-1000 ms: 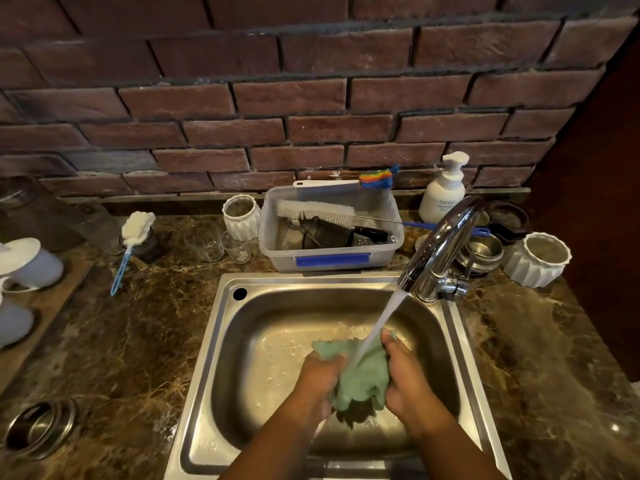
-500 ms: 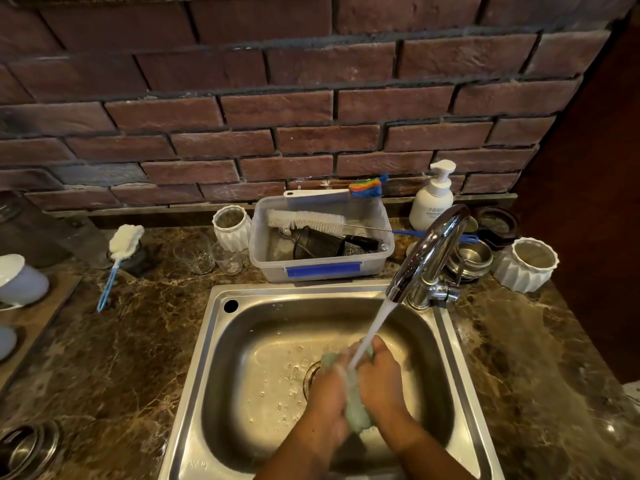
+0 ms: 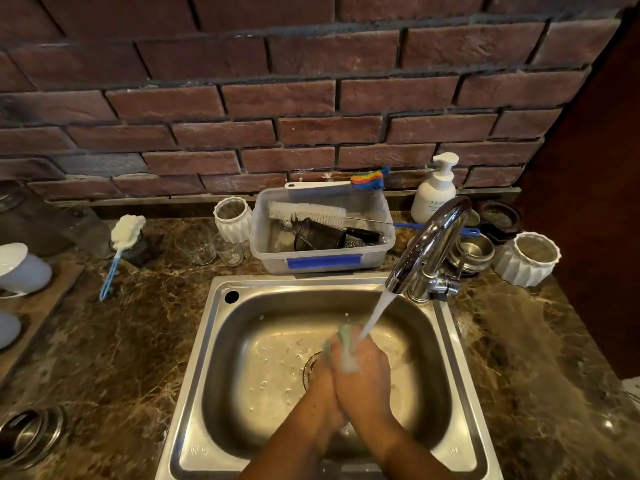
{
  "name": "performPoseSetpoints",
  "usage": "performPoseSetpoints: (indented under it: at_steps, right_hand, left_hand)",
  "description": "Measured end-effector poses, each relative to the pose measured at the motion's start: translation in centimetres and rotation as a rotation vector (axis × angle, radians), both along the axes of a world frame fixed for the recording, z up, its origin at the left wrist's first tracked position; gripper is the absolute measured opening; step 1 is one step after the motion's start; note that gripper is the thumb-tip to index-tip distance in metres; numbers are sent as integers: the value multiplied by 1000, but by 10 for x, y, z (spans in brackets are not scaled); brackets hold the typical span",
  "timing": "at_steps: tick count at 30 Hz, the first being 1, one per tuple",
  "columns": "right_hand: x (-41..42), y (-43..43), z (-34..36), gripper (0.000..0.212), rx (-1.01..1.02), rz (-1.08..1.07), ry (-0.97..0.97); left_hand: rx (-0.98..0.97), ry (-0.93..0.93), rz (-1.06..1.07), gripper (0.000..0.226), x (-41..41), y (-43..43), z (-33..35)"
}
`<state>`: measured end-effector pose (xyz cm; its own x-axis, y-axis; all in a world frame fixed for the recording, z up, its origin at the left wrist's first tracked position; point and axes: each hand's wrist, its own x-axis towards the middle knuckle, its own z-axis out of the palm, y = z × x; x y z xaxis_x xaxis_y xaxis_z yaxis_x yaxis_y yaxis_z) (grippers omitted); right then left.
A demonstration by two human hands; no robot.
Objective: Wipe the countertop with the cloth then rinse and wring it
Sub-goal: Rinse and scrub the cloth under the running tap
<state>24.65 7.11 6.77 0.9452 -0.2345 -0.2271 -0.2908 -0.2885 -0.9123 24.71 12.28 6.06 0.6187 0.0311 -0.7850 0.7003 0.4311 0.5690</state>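
Note:
Both my hands are pressed together over the steel sink (image 3: 221,344), squeezing the green cloth (image 3: 346,341) between them. My left hand (image 3: 325,379) and my right hand (image 3: 367,372) grip the bunched cloth, and only a narrow pale-green strip shows at the fingertips. Water runs from the chrome faucet (image 3: 429,244) straight onto the cloth and my fingers. The brown marble countertop (image 3: 114,344) surrounds the sink.
A plastic tub (image 3: 322,261) with brushes stands behind the sink, a soap pump bottle (image 3: 434,192) behind the faucet. White ribbed cups (image 3: 526,259) and steel bowls (image 3: 472,252) sit at the right. Glasses (image 3: 197,244) and a sponge wand (image 3: 119,247) are at the left.
The cloth went from a loose spread sheet under the water to a tight bundle clamped between my two hands. My hands have closed together and shifted a little towards the stream.

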Motion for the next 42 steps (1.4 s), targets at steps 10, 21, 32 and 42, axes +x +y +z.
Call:
performPoseSetpoints:
  at_steps: [10, 21, 32, 42]
  right_hand:
    - [23, -38, -40, 14, 17, -131, 222]
    - [7, -11, -14, 17, -88, 93, -1]
    - [16, -44, -33, 19, 243, -255, 257]
    - [15, -20, -11, 15, -174, 193, 66]
  left_hand:
    - [-87, -64, 89, 36, 5, 14, -3]
    - [48, -20, 110, 40, 6, -11, -11]
    - [-164, -124, 222, 16, 9, 16, 5]
    - [-25, -18, 72, 49, -1, -7, 14]
